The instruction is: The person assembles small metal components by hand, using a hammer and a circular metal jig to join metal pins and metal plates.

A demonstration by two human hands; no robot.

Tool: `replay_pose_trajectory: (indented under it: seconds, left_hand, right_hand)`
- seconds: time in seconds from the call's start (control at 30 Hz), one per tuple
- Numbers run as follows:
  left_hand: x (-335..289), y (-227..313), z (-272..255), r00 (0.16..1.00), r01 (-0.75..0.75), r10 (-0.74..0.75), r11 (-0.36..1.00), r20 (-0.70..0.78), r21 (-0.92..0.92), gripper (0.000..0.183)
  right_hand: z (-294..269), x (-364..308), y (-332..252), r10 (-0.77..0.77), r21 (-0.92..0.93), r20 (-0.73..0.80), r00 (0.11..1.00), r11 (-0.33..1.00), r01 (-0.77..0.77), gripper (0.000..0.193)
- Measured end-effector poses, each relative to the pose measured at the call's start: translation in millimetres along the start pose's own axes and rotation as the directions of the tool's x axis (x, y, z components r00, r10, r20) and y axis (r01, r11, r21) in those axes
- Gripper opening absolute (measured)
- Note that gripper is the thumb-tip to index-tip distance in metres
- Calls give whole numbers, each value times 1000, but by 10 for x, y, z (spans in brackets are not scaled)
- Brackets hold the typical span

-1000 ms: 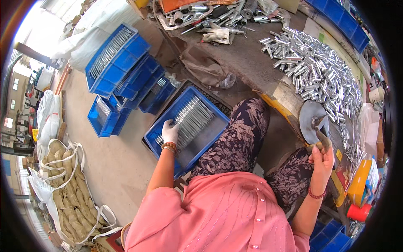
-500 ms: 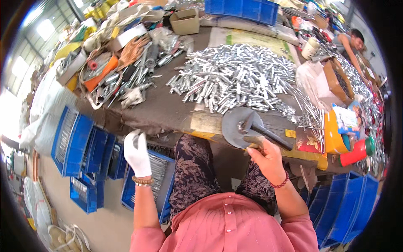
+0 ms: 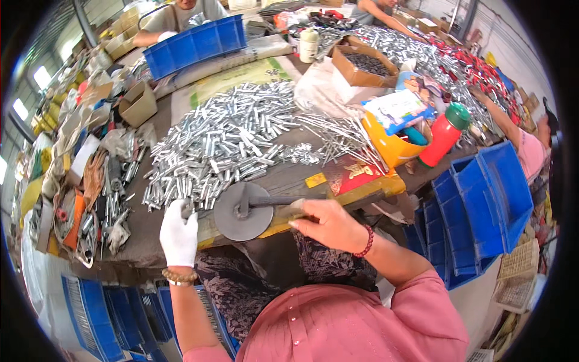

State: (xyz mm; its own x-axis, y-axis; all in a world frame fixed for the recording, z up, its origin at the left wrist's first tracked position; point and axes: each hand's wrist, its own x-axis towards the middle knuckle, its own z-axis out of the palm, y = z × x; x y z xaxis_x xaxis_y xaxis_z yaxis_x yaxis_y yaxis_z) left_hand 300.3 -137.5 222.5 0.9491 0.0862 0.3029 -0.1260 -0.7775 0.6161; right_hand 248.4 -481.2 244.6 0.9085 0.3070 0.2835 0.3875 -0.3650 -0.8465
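Observation:
My left hand (image 3: 179, 232), in a white glove, is at the front edge of a heap of short silvery metal tubes (image 3: 223, 139). Its thumb and fingers are closed around something greyish that I cannot make out. To its right a hammer (image 3: 265, 201) lies with its head on a round grey metal disc (image 3: 238, 226). My bare right hand (image 3: 329, 224) is beside the hammer's dark handle, fingers curled, with a tan covering on a fingertip. Whatever its fingers hold is hidden.
Thin metal rods (image 3: 356, 136) lie right of the heap. Beyond them stand a yellow container (image 3: 386, 145), a red bottle with green cap (image 3: 443, 139) and a cardboard box (image 3: 362, 63). Blue bins (image 3: 476, 211) are stacked at right. Co-workers sit across and to the right.
The view has swung to the right. My left hand has come up from beside the blue bins to the heap's edge. My right hand has moved along the hammer handle toward its head.

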Motion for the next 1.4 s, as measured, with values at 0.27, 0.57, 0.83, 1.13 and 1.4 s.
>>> replay_pose_trajectory:
  seconds: [0.27, 0.57, 0.83, 1.13, 1.4]
  left_hand:
    - [-210, 146, -180, 995, 95, -98, 989, -19, -112, 25]
    - [-541, 450, -249, 968, 133, -38, 915, 248, -380, 36]
    - [-414, 484, -63, 936, -127, 197, 962, 291, -242, 26]
    - [-535, 656, 94, 942, -319, 329, 939, 70, -125, 10]
    - [-474, 713, 37, 960, -254, 265, 960, 92, -117, 12]
  right_hand:
    - [-911, 234, 647, -301, -819, -159, 940, 573, 45, 17]
    - [-1025, 500, 731, -376, -818, 194, 906, 448, 361, 4]
    - [-758, 517, 558, -468, -744, 97, 878, 552, 376, 8]
    - [183, 305, -21, -382, -491, 132, 915, 776, 395, 13]
    - [378, 465, -14, -373, -493, 142, 917, 776, 392, 2]
